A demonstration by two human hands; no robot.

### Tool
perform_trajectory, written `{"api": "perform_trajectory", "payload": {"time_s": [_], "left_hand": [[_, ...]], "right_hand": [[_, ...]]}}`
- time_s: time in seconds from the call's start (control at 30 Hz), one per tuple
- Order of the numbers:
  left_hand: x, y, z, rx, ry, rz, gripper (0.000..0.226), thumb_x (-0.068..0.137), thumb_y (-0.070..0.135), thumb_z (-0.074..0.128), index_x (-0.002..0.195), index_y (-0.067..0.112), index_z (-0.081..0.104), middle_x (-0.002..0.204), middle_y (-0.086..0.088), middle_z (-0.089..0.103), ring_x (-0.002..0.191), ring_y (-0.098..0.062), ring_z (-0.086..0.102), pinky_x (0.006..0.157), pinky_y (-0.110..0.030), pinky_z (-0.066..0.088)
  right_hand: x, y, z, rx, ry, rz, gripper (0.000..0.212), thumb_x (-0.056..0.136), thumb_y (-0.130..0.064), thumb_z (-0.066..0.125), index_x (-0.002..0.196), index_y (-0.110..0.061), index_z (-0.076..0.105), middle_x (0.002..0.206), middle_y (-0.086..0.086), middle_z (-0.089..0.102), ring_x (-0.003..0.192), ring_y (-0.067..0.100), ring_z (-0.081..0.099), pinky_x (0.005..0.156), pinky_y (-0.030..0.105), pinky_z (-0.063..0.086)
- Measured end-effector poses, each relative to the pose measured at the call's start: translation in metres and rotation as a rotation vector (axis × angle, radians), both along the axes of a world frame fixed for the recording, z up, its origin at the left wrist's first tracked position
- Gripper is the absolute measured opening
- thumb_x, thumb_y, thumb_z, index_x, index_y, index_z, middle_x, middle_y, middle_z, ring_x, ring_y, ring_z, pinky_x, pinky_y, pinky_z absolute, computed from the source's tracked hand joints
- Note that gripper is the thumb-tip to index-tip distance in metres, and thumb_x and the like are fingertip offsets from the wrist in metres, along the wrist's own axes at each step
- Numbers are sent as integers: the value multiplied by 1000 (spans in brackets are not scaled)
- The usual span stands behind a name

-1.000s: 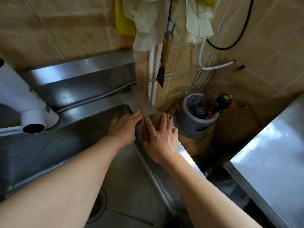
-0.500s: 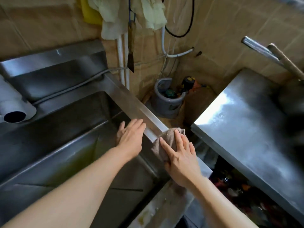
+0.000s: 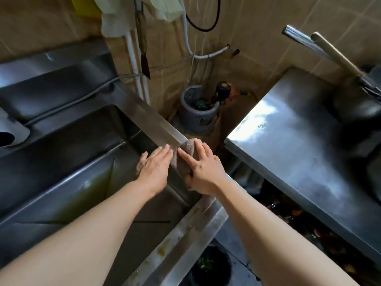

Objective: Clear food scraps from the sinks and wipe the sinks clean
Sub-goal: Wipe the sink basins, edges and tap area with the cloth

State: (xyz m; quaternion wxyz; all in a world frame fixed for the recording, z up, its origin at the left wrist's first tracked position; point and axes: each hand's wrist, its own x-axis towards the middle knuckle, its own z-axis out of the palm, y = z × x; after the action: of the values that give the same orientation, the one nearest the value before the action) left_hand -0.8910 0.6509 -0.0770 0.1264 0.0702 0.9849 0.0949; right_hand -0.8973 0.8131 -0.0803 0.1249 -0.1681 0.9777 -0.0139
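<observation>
A brownish-grey cloth lies over the right rim of the steel sink. My right hand presses on the cloth with straight fingers spread, the thumb tucked at its lower edge. My left hand lies flat with straight fingers against the sink's inner right wall, its fingertips touching the cloth. Yellowish scraps dot the wet rim near the front corner, and a greenish film shows on the sink's inner wall.
A steel worktop stands to the right across a narrow gap. In the corner sits a grey gas cylinder. A black bin stands on the floor below the rim. Rags and a hanging scraper are on the tiled wall. A white pipe end sits at left.
Both hands and the cloth slid along the right rim, first toward the front corner, then a little back up the rim. My left hand closed in on the cloth. My view swung right.
</observation>
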Motion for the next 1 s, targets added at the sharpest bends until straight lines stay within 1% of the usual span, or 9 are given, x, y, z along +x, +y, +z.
{"api": "perform_trajectory", "payload": {"time_s": [0.17, 0.3, 0.4, 0.53, 0.67, 0.77, 0.87, 0.93, 1.0], "left_hand": [[0, 8, 7, -113, -3, 32, 82, 83, -4, 57, 150, 23, 18, 160, 6, 5, 146, -12, 5, 119, -45, 5], [0, 17, 17, -192, -29, 41, 77, 84, 1, 56, 150, 22, 20, 159, 5, 9, 146, -16, 5, 116, -50, 4], [7, 25, 26, -231, -66, 43, 74, 85, 5, 56, 149, 24, 23, 159, 2, 13, 146, -19, 4, 115, -51, 6], [56, 31, 28, -93, -81, 137, 71, 87, 6, 51, 149, 25, 23, 159, 3, 11, 146, -16, 4, 116, -50, 5], [129, 19, 25, 91, -125, 330, 59, 93, 35, 52, 147, 26, 28, 157, 6, 18, 145, -14, 11, 115, -51, 11], [181, 5, 24, 130, -161, 450, 70, 84, 60, 54, 143, 28, 33, 154, 7, 27, 142, -15, 21, 114, -50, 18], [223, -2, 24, 107, -262, 489, 91, 66, 75, 61, 142, 31, 32, 149, 9, 34, 140, -16, 26, 112, -54, 14], [240, -2, 22, 42, -277, 469, 95, 60, 69, 69, 139, 30, 34, 142, 11, 41, 135, -16, 32, 110, -55, 13], [249, -1, 20, -24, -198, 489, 78, 59, 56, 75, 126, 28, 45, 129, 11, 52, 121, -16, 45, 106, -48, 21]], "right_hand": [[21, 29, 3, -20, -50, 82, 64, 93, -49, 41, 149, -41, 12, 158, 3, -22, 145, 28, -20, 118, 47, -1], [47, 54, 6, -32, -49, 115, 62, 93, -49, 40, 150, -35, 19, 159, 5, -17, 145, 28, -20, 117, 45, -9], [62, 70, 9, -53, -56, 149, 61, 92, -51, 41, 148, -29, 28, 160, 5, -9, 146, 25, -15, 120, 46, -5], [85, 88, 10, -80, -48, 205, 65, 89, -54, 31, 149, -27, 27, 161, 2, 2, 147, 22, -9, 120, 45, -5], [102, 85, 12, -112, -45, 315, 73, 82, -57, 20, 150, -28, 23, 160, -1, 12, 147, 21, 1, 120, 44, -3], [109, 77, 8, -128, -16, 422, 71, 84, -56, 38, 149, -29, 26, 159, 1, 15, 147, 21, 8, 120, 42, 1], [101, 86, 7, -114, 66, 501, 65, 88, -50, 46, 147, -29, 31, 158, 1, 21, 146, 20, 14, 120, 39, 6], [87, 100, 9, -97, 87, 511, 66, 87, -47, 50, 148, -30, 30, 158, -1, 21, 147, 20, 12, 120, 40, 9], [75, 110, 9, -63, 113, 532, 67, 87, -48, 52, 148, -31, 28, 158, -3, 20, 147, 20, 10, 119, 41, 12]]}}
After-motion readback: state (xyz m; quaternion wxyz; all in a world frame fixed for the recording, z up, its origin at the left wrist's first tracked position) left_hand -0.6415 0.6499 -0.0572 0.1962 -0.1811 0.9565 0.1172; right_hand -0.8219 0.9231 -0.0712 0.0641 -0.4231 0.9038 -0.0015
